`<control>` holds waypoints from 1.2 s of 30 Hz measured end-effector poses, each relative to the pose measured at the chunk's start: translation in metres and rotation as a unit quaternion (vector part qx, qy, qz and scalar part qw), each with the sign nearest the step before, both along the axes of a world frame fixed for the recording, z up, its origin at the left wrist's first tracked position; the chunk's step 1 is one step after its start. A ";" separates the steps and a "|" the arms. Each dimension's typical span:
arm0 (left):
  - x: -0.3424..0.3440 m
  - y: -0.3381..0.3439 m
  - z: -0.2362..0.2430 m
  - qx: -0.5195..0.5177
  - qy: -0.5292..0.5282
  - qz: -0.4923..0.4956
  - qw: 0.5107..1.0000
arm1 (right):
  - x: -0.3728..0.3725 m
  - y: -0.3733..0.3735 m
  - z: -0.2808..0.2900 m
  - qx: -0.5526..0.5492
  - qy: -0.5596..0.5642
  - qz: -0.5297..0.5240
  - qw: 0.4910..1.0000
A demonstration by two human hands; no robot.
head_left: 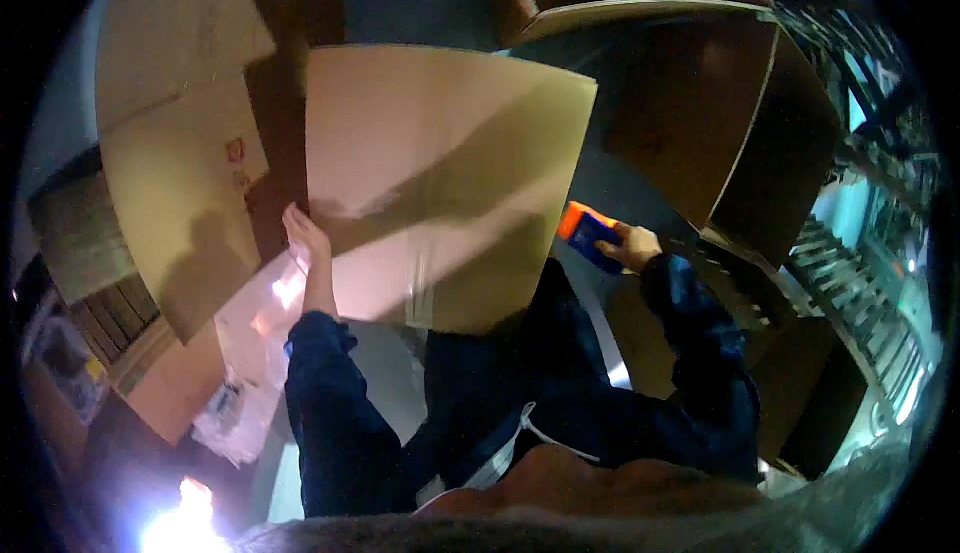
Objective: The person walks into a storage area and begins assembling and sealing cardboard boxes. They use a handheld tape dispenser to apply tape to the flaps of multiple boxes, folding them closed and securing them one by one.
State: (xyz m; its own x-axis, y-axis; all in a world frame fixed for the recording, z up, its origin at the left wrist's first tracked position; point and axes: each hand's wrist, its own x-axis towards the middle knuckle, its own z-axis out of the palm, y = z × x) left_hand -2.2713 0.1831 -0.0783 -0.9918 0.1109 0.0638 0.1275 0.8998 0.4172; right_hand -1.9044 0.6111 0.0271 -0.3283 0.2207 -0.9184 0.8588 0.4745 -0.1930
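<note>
A large closed cardboard box stands in front of my legs, with a strip of clear tape down its middle seam toward me. My left hand lies flat along the box's left side, its fingers stretched out. Off the box's right edge, my right hand is closed around a blue-and-orange handheld tool. The orange end points toward the box. Whether that end touches the cardboard, I cannot tell, and the tool's exact kind is unclear.
Tall cardboard boxes stand on the left, beside crumpled clear plastic. Open cardboard boxes line the right and back. Slatted racks stand at the far right. A bright light glares at the lower left.
</note>
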 end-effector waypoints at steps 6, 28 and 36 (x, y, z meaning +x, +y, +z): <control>-0.003 0.002 0.004 -0.046 -0.121 -0.042 0.991 | -0.038 -0.067 -0.036 0.037 0.022 -0.006 0.999; 0.188 0.100 0.121 0.146 -0.476 -0.408 0.766 | 0.227 -0.148 -0.058 0.228 -0.059 -0.420 0.876; 0.093 0.043 -0.006 -0.018 -0.329 -0.224 0.917 | 0.219 -0.125 -0.015 0.308 0.173 -0.477 0.805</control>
State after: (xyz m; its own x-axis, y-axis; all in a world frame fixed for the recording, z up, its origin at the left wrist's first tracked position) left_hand -2.1779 0.2258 -0.0840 -0.6696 0.5065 -0.5432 0.2182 0.8333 0.5080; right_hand -1.6854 0.4857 0.0122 0.0483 0.9019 -0.4291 0.8340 -0.2729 -0.4796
